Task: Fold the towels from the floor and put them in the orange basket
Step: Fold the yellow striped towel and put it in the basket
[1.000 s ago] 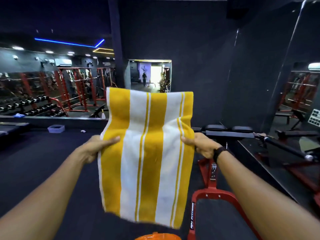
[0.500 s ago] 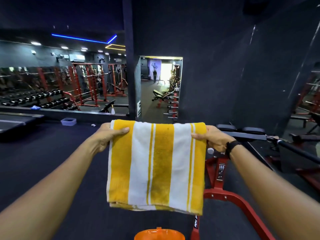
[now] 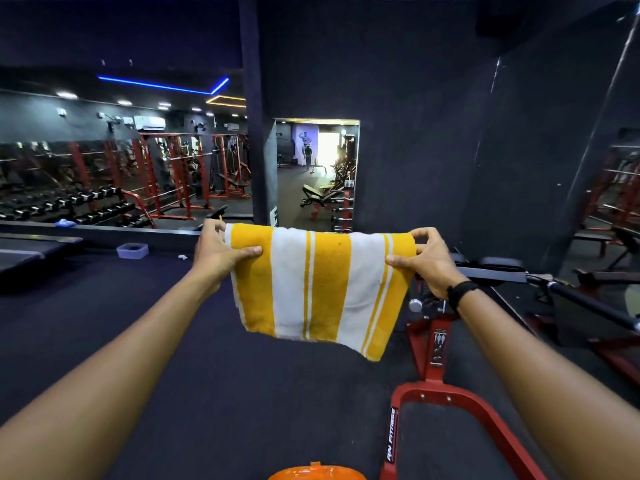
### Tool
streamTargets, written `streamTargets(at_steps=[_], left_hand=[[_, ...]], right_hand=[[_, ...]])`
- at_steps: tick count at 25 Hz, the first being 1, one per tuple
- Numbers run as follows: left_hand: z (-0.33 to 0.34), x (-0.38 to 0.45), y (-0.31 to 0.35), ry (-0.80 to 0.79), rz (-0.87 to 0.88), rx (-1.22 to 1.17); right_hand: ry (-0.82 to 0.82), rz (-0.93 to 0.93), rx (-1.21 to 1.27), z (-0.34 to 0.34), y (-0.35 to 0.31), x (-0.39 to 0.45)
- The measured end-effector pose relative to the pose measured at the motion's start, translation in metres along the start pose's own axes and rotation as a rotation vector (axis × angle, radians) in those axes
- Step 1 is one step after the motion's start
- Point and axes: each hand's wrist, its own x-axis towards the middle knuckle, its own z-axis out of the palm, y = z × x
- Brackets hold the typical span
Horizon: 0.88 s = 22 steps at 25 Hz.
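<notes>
At 6 o'clock, I see the basket: glossy orange rim only, cut by the frame edge. Open dark matte floor runs from 7 to 10 o'clock. Red steel bench frame crowds 4 to 5 o'clock. My left hand and right hand each pinch a top corner of the towel, held in the air at 12 o'clock: nubby terry, yellow and white stripes, folded, lower edge slanting down to the right. Farther at 10 o'clock, a small tub; beyond, dumbbell racks.
</notes>
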Motion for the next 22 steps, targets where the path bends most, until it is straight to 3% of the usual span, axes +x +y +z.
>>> streamTargets(at_steps=[4,7,8,11,13,15,19,20,22], left_hand=[[0.002,0.004,0.010,-0.114,0.266,0.471],[-0.001,0.005,0.011,-0.170,0.226,0.835],[-0.006,0.008,0.008,-0.316,0.195,0.735],[-0.032,0.008,0.008,-0.801,0.070,0.142],[-0.039,0.008,0.007,-0.896,0.015,0.036],[-0.032,0.008,0.005,-0.779,-0.022,0.080],[0.012,0.002,0.012,-0.332,-0.022,0.526],[0.026,-0.004,0.020,-0.297,-0.042,0.541],[0.046,-0.014,0.039,-0.365,-0.166,0.310]], right_hand=[[-0.012,-0.175,-0.511,-0.008,0.000,0.005],[-0.042,-0.221,-0.522,-0.012,-0.002,-0.002],[-0.109,-0.196,-0.423,-0.016,-0.002,-0.004],[-0.459,-0.014,0.011,-0.035,-0.014,-0.016],[-0.579,0.083,0.119,-0.042,-0.022,-0.021],[-0.516,0.134,0.070,-0.037,-0.020,-0.018],[0.078,-0.006,-0.348,0.012,-0.016,-0.007],[0.146,-0.070,-0.410,0.026,-0.020,-0.010],[0.166,-0.179,-0.447,0.050,-0.033,-0.023]])
